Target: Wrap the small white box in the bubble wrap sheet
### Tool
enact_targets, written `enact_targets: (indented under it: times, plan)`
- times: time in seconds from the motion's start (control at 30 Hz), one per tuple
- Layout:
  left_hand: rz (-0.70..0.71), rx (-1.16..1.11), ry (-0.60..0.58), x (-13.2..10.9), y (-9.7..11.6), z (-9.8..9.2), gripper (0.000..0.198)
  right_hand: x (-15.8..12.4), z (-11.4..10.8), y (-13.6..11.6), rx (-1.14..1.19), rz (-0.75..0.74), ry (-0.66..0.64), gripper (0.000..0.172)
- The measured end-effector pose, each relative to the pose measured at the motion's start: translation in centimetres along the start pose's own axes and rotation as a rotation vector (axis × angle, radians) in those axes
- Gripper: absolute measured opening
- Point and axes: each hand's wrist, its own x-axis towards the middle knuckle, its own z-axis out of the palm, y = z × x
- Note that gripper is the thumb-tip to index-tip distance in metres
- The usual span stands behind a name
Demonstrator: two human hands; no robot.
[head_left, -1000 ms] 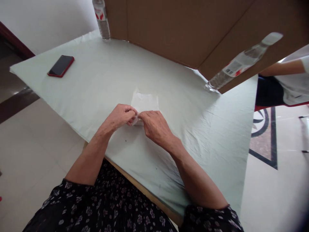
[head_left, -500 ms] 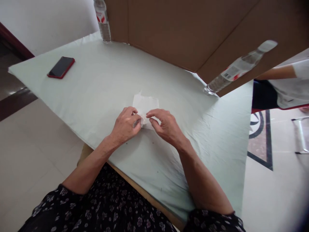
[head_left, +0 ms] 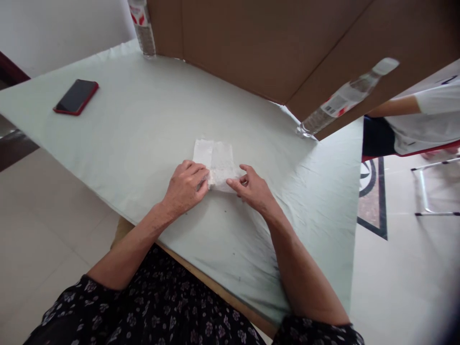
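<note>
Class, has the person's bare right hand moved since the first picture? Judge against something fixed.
Yes: the bare right hand has shifted rightward, nearer the clear plastic bottle with a red-and-white label at the picture's right.

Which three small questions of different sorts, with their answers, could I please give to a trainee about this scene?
1. Open: What colour is the thin sheet at the person's hands?
2. True or false: The left hand is nearer to the phone than the right hand is.
3. Choose: How many bottles stand at the brown cardboard? A one, B two, C four.

Key: 1 white; 2 true; 3 B.
</note>
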Motion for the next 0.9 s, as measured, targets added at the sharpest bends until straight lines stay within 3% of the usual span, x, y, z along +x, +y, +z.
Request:
enact_targets:
  times: [0.27, 0.43, 0.6, 0.73, 0.9]
  plan:
    - [0.008, 0.017, 0.014, -0.4, 0.7, 0.2, 0.019, 1.6, 2.3, -0.4, 0.224, 0.078, 0.011, 0.093]
    - [-0.008, 0.036, -0.019, -0.3, 0.8, 0.0, 0.019, 1.9, 3.4, -0.3, 0.093, -0.106, 0.103, 0.081]
    - [0.0, 0.107, -0.048, -0.1, 0.9, -0.1, 0.017, 1.5, 3.6, -1.6, 0.003, -0.165, 0.18, 0.077]
    - [-0.002, 0.129, -0.076, 0.1, 1.0, -0.1, 0.015, 1.1, 3.5, -2.5, 0.014, -0.17, 0.206, 0.074]
    - [-0.021, 0.115, -0.096, 0.3, 1.2, 0.0, 0.014, 1.2, 3.7, -2.8, 0.204, -0.106, 0.181, 0.072]
